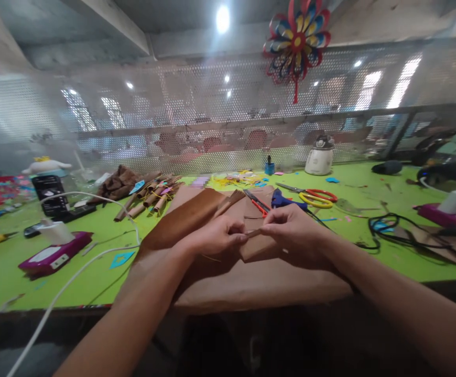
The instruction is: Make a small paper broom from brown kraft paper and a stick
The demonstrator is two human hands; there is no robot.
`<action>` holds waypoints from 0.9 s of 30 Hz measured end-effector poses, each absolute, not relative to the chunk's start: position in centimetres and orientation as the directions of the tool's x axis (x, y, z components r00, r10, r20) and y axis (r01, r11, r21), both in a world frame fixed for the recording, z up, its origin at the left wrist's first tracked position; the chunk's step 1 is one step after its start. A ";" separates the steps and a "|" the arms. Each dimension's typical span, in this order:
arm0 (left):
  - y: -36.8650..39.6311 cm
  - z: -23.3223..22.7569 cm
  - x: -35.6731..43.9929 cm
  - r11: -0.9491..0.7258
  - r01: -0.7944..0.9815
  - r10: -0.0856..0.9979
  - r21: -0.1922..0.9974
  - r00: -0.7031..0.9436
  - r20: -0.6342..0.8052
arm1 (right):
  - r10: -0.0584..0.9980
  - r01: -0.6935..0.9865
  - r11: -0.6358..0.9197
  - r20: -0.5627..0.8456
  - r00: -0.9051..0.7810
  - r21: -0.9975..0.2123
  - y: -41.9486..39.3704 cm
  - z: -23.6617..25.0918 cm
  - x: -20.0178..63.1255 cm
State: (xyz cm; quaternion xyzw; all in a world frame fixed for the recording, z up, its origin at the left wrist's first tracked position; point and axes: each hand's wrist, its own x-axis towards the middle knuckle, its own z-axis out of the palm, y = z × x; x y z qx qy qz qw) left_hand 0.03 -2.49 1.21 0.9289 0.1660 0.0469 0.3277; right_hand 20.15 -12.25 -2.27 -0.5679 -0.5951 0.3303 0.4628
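My left hand [212,238] and my right hand [293,228] meet over a pile of brown paper sheets [251,283] at the near edge of the green table [94,262]. Both pinch the same small rolled strip of brown paper [252,232] between thumbs and fingers, one at each end. A curled brown sheet [184,220] lies just left of my left hand. A blue glue gun [285,200] rests right behind my right hand.
Several rolled brown paper tubes [149,199] are heaped at the back left. Scissors with red and yellow handles [314,197] lie at the back right, a black cable [385,228] to the right, white cables [74,277] and a magenta box [55,254] to the left. A mesh screen [228,115] backs the table.
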 end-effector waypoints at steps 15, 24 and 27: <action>-1.1 1.2 -0.6 -0.452 0.333 0.472 0.827 0.877 -0.095 | 0.979 0.276 0.152 0.184 0.091 -0.949 -12.0 -1.9 21.3; -1.5 1.4 -0.6 -0.276 0.344 0.501 0.898 0.848 -0.171 | 0.960 0.414 0.211 0.268 0.083 -0.886 -12.1 -1.9 21.2; -1.7 1.4 -0.8 -0.230 0.311 0.431 0.922 0.882 -0.190 | 0.952 0.454 0.241 0.300 0.062 -0.858 -12.1 -2.0 21.2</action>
